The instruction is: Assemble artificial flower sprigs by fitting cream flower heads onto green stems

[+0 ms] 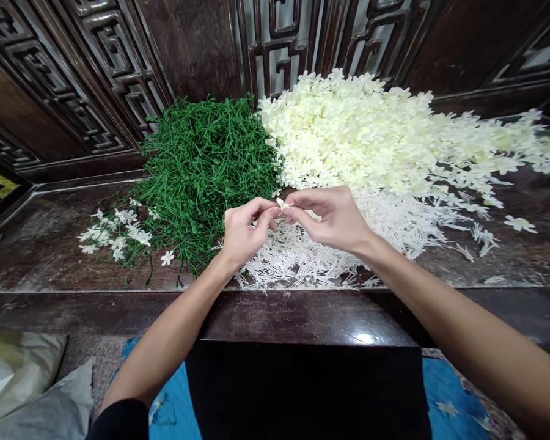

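A small white artificial flower piece [282,204] is pinched between the fingertips of both hands, which nearly meet above the bench. My left hand [247,229] is closed, thumb against forefinger. On the other side my right hand [332,217] is also closed on the piece. Just behind my left hand rises a heap of green plastic stems [206,153]. Cream-white flower heads [357,134] form a large pile beyond my right hand. Under both hands lie many thin white plastic pieces [297,260]. Whether a green stem is held too is hidden by the fingers.
At the left, several white flowers on green stems [119,232] lie in a small cluster. A single flower [520,224] rests at the right. The dark wooden bench [311,321] backs onto a carved panel [192,49]. Pale sacks [27,379] stand on the floor at lower left.
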A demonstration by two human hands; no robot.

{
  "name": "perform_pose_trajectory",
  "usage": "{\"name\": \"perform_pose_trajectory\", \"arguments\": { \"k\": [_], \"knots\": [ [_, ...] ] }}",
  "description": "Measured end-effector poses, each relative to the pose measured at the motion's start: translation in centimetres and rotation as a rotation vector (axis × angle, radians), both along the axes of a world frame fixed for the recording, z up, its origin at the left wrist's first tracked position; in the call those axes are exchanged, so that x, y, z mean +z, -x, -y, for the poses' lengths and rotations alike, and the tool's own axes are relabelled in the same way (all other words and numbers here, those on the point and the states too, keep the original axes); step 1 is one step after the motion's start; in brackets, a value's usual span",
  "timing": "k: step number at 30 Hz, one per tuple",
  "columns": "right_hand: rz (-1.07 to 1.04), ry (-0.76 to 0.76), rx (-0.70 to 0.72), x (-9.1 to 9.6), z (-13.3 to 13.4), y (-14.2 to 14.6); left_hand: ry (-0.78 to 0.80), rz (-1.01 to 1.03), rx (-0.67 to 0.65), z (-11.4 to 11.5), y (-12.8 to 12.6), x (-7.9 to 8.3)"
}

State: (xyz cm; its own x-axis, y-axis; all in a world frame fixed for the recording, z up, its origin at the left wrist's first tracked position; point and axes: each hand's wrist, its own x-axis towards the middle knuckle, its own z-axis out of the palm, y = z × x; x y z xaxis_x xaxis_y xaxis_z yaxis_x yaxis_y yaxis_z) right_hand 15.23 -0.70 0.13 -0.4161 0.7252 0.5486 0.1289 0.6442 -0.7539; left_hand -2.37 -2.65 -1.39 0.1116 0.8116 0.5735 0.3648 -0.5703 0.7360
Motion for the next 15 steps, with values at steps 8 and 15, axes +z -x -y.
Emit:
{"name": "perform_pose_trajectory", "arguments": {
  "k": [8, 15],
  "knots": [
    [-0.003, 0.132, -0.007, 1.0, -0.4, -0.7, 0.093, 0.133, -0.113, -0.4, 0.2, 0.4],
    [0.335, 0.165, -0.169, 0.9, -2.6, -3.3, 0.262, 0.394, -0.048, -1.7, 1.2, 0.4]
  ]
}}
